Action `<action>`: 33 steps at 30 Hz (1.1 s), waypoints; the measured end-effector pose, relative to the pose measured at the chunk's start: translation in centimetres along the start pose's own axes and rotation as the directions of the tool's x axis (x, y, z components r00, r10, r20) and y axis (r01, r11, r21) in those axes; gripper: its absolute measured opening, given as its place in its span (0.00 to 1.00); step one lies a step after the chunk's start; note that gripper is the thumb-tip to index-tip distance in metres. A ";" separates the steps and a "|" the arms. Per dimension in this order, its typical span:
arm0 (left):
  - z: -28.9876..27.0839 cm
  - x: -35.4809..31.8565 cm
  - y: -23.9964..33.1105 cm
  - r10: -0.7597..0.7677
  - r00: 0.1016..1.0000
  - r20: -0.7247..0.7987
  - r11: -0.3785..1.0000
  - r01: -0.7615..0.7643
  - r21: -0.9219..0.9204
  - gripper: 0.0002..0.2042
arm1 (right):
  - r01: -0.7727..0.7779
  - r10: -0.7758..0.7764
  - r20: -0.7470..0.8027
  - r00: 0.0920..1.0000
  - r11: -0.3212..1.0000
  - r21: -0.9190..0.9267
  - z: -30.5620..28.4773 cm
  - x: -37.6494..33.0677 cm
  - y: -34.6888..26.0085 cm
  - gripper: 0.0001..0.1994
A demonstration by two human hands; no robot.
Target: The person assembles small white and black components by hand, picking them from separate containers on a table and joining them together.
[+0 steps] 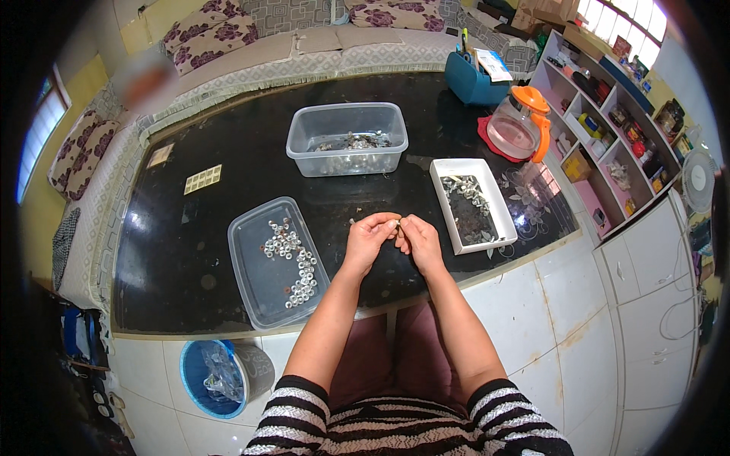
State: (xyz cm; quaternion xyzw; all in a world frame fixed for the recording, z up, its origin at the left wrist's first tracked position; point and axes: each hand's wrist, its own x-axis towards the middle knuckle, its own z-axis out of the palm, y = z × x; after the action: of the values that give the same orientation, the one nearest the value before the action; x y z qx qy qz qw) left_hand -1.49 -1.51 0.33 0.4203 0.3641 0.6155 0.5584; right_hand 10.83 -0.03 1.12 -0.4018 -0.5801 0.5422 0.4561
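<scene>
My left hand and my right hand meet over the front part of the black table, fingertips pinched together around a tiny piece. It is too small and covered to name. To their left lies a clear plastic lid bearing many small round ring-like parts, clear and whitish. A white cardboard box sits to their right, with small dark and whitish pieces inside. Beyond my hands stands a clear plastic tub with a heap of small mixed pieces on its bottom.
A glass jug with an orange lid stands on a red mat at the back right, beside a teal holder. Stickers lie at the left. A lined bin stands below the table's front edge. Shelves rise at the right.
</scene>
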 end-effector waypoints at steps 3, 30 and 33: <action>0.0 0.1 0.0 0.002 1.000 -0.004 1.000 -0.002 -0.006 0.08 | -0.027 0.028 0.017 0.999 0.998 -0.051 -0.1 0.0 0.1 0.14; 0.2 -0.1 0.3 0.007 0.999 -0.035 1.000 -0.008 -0.023 0.08 | 0.064 -0.069 -0.055 0.996 0.995 -0.078 0.6 -0.2 -0.1 0.11; 0.3 -0.1 0.4 0.027 1.000 0.002 0.998 -0.026 -0.063 0.08 | 0.048 -0.048 0.004 0.999 0.993 -0.104 0.4 -0.2 0.0 0.14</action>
State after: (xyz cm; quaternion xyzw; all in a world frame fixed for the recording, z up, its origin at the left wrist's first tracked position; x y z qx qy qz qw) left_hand -1.41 -1.69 0.80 0.4083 0.3381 0.6334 0.5638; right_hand 10.49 -0.28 1.09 -0.4106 -0.6176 0.5003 0.4469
